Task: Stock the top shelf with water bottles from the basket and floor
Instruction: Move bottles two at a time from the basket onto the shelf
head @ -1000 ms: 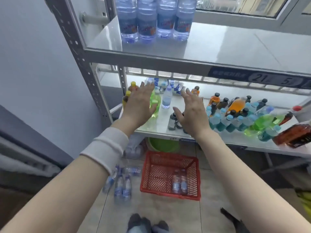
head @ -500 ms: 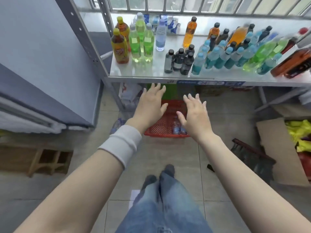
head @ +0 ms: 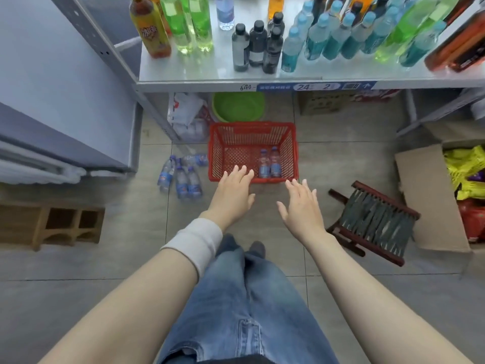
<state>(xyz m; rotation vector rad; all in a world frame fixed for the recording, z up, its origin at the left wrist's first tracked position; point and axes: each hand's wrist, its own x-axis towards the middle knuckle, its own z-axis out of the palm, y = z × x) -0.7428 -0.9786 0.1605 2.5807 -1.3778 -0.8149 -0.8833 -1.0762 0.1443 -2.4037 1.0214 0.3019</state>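
— Holding anything in those fingers?

— Nothing. My left hand [head: 232, 195] is palm down, its fingers [head: 237, 172] straight and close together, the tips over the near rim of the red basket [head: 252, 126]. I cannot tell whether they touch it. My right hand [head: 301, 206] hangs beside it with the fingers slightly spread, just short of the basket's near right corner.

— What is in the basket?

— Two water bottles [head: 270, 164], side by side near its right wall.

— And outside it?

— A cluster of loose bottles [head: 183, 177] lies on the floor tiles just left of the basket. I count at least four with blue labels, but they overlap, so I cannot be sure of more.

— Further out?

— A green basin [head: 238, 106] sits beyond the basket under the shelf [head: 199, 85], with a white plastic bag [head: 183, 111] to its left. On the shelf stand four dark-capped bottles [head: 257, 46] in a group. To their right are teal bottles [head: 338, 38], too crowded to count, and to the left an orange bottle [head: 152, 30]. On my right a cardboard box [head: 420, 195] holds yellow packets [head: 464, 169], with a folding stool [head: 375, 222] between it and my arm.
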